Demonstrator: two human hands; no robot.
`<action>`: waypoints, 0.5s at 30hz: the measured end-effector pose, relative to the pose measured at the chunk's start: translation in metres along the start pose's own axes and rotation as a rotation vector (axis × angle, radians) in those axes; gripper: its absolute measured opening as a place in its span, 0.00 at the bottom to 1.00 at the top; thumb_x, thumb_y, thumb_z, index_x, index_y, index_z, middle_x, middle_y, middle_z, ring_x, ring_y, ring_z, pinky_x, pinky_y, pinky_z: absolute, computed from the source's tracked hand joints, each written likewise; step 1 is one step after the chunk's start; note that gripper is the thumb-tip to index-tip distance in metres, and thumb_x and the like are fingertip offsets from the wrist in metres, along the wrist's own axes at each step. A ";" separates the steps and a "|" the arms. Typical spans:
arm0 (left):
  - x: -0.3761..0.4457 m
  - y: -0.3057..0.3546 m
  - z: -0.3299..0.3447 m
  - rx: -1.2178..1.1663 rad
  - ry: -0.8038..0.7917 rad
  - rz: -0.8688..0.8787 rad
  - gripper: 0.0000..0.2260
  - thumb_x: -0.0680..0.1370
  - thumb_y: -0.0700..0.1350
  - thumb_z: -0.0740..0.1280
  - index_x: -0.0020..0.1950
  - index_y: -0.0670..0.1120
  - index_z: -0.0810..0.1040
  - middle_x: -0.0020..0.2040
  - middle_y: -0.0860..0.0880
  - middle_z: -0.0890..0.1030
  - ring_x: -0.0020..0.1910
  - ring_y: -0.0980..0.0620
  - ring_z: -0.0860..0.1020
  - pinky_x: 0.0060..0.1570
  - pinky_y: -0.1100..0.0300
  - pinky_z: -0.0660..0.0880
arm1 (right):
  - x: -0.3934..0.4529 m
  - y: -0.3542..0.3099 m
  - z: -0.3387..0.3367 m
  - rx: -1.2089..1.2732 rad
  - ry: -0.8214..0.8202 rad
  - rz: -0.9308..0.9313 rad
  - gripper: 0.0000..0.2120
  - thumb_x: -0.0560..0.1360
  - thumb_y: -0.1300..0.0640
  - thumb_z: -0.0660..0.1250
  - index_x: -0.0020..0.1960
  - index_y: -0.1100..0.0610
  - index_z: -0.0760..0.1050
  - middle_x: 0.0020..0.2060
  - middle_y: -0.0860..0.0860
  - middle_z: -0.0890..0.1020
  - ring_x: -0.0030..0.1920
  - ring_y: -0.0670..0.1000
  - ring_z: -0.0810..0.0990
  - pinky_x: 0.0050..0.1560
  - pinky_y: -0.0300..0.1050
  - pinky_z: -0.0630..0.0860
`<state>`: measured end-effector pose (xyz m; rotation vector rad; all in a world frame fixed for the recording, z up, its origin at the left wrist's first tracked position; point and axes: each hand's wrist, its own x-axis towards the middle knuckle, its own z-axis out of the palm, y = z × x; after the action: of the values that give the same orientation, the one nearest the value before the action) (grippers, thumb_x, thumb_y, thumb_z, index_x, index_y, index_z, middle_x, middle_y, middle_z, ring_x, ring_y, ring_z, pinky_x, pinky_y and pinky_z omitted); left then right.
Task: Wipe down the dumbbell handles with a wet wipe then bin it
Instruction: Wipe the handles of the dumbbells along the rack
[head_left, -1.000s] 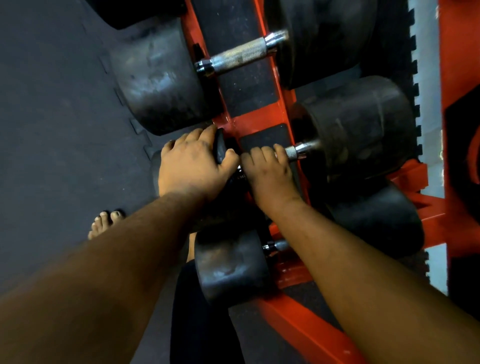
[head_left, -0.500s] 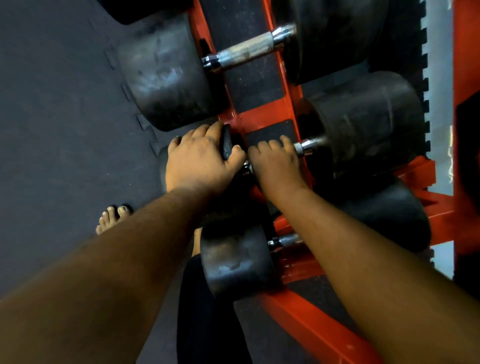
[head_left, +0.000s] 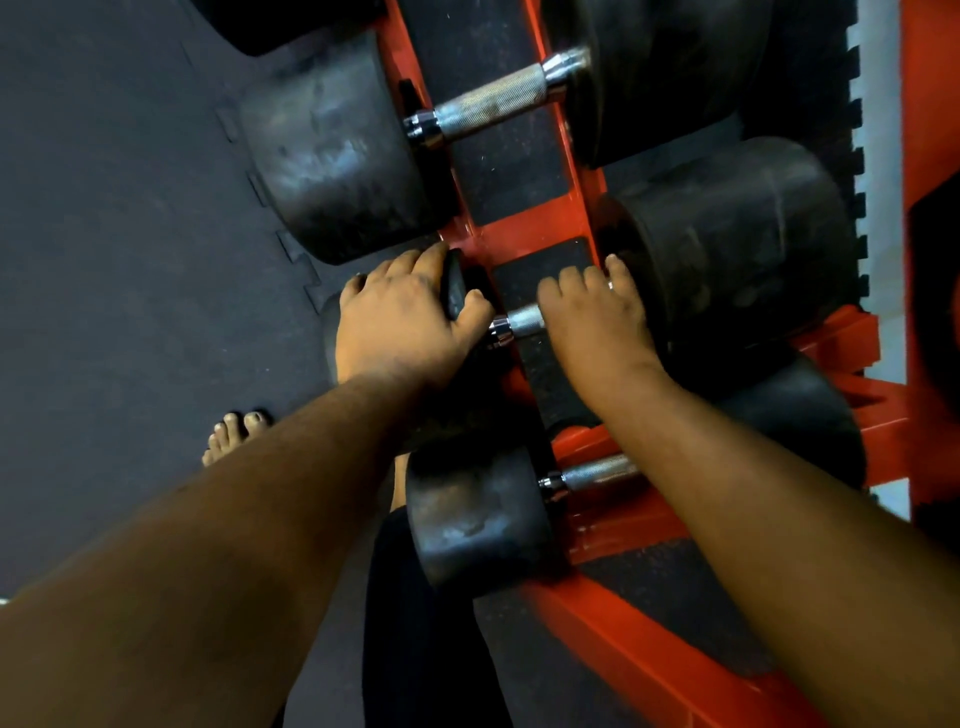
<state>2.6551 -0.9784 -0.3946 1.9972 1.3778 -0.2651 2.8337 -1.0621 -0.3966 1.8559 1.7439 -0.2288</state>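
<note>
Three black rubber-headed dumbbells lie across a red rack (head_left: 519, 228). My left hand (head_left: 400, 322) grips the left head (head_left: 456, 291) of the middle dumbbell, fingers over its rim and thumb on its inner face. My right hand (head_left: 597, 322) is curled round that dumbbell's knurled steel handle (head_left: 523, 321), up against the right head (head_left: 737, 244). Only the handle's left end shows bare. No wet wipe is visible; anything under my right palm is hidden.
The upper dumbbell's handle (head_left: 493, 101) is fully bare; the lower one's handle (head_left: 597, 473) is partly behind my right forearm. A bare foot (head_left: 234, 431) stands on the dark interlocking floor mat (head_left: 130, 260) left of the rack. No bin is in view.
My right hand has slid right along the middle handle, from beside my left hand to the right head, baring the handle's left end. My left hand keeps its grip.
</note>
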 end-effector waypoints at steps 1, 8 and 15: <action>0.000 0.000 0.000 0.003 0.001 0.000 0.33 0.75 0.65 0.53 0.75 0.50 0.72 0.70 0.45 0.78 0.68 0.42 0.75 0.68 0.44 0.67 | 0.012 0.000 -0.008 0.001 -0.079 0.015 0.14 0.78 0.60 0.55 0.58 0.55 0.76 0.53 0.54 0.81 0.56 0.58 0.79 0.66 0.55 0.67; -0.002 0.001 -0.002 -0.005 0.000 -0.003 0.32 0.75 0.64 0.53 0.75 0.50 0.73 0.70 0.45 0.78 0.68 0.42 0.75 0.69 0.45 0.66 | -0.039 -0.007 -0.003 0.168 -0.030 0.160 0.27 0.81 0.57 0.50 0.80 0.59 0.56 0.79 0.58 0.58 0.80 0.57 0.55 0.79 0.54 0.53; -0.002 0.002 -0.002 -0.013 0.002 -0.010 0.31 0.76 0.63 0.55 0.74 0.50 0.73 0.69 0.45 0.78 0.68 0.42 0.75 0.69 0.45 0.66 | -0.071 -0.042 0.012 1.692 0.210 1.128 0.18 0.79 0.61 0.61 0.68 0.53 0.76 0.65 0.51 0.80 0.68 0.54 0.76 0.71 0.52 0.70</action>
<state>2.6558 -0.9788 -0.3914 1.9812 1.3875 -0.2579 2.7868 -1.1305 -0.3835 3.6532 -0.0898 -1.2822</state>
